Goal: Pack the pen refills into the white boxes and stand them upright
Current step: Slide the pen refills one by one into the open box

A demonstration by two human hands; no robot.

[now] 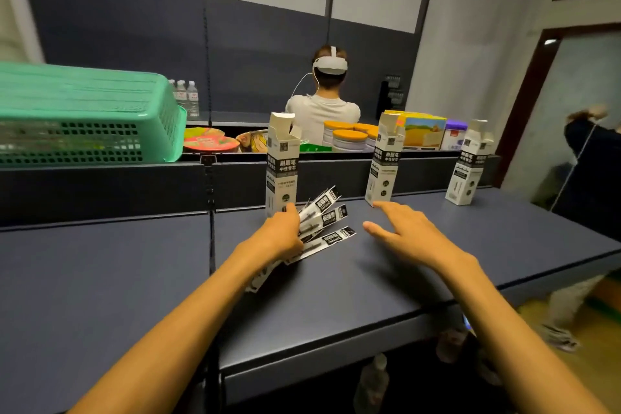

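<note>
left hand [285, 235] grips fanned pen refills [324, 222] on the surface [470, 239] beside an upright white box [282, 165], right hand [400, 232] hovers with fingers spread.

Green basket [84, 118] upper shelf left; water bottles [186, 97] behind; tins [349, 138] right.

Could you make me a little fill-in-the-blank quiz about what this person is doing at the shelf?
1. The left hand holds a fanned bunch of pen ____ packets.
2. ____ white boxes stand upright on the dark shelf.
3. The right hand is open and holds ____.
4. The basket at the left is ____.

Missing words: refill; three; nothing; green
</note>
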